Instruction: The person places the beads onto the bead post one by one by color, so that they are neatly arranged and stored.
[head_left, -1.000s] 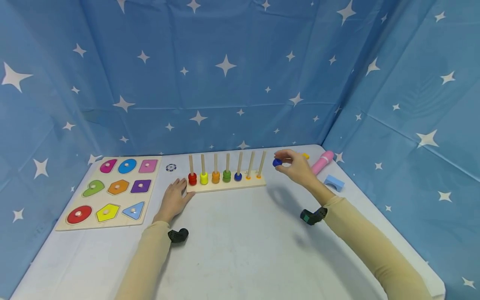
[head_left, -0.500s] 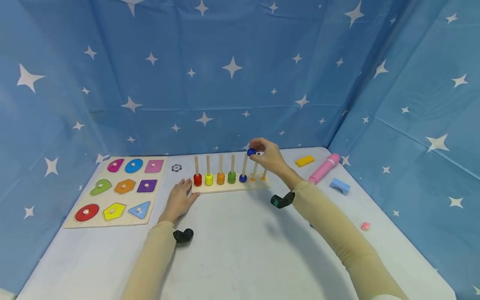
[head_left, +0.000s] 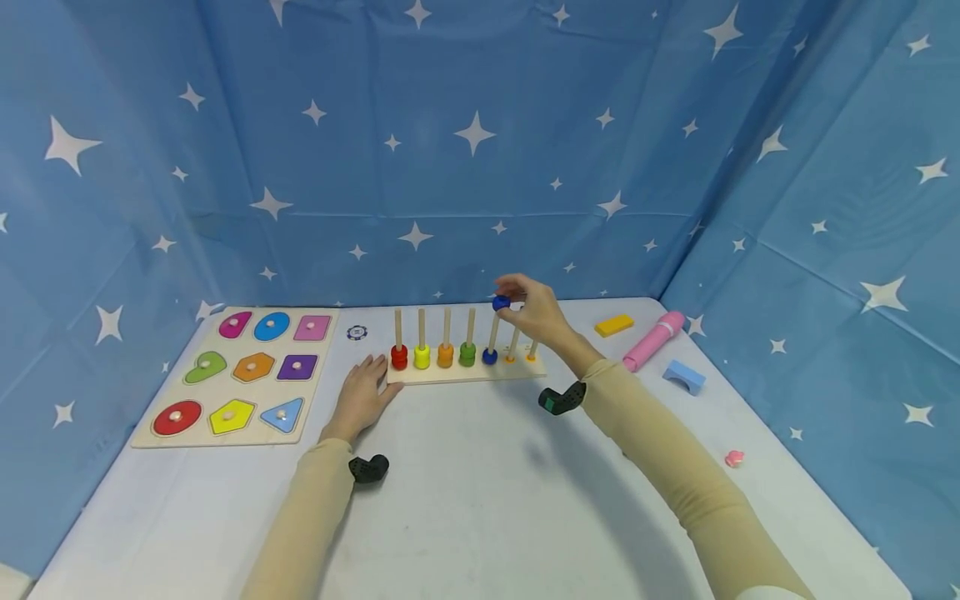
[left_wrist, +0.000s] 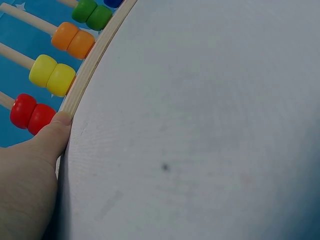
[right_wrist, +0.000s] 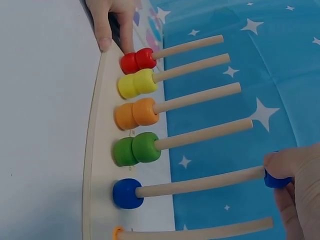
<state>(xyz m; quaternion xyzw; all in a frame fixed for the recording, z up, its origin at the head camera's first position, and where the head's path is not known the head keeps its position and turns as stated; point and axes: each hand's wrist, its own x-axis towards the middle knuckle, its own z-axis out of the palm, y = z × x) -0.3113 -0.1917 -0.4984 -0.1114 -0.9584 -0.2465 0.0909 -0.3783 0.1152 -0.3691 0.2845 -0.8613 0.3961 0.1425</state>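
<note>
A wooden peg board (head_left: 480,374) with several upright pegs stands at the table's back. Two beads each sit on the red, yellow, orange and green pegs, and one blue bead (right_wrist: 128,193) is at the base of the fifth. Between thumb and fingers my right hand (head_left: 537,313) pinches another blue bead (right_wrist: 276,179), right at that peg's tip. My left hand (head_left: 362,397) touches the board's left end, its thumb (left_wrist: 61,120) along the front edge near the red beads (left_wrist: 31,114). The two rightmost pegs bear only orange rings at their bases.
A shape puzzle board (head_left: 247,437) lies at the left, beside a small round chip (head_left: 357,332). Along the right are a yellow block (head_left: 614,325), a pink cylinder (head_left: 654,341), a blue arch block (head_left: 684,377) and a small pink piece (head_left: 734,458). A starred curtain hangs behind.
My right hand has carried the blue bead leftward from beyond the board's right end to the tip of the fifth peg. My left hand stays at the board's end; the head view shifted slightly.
</note>
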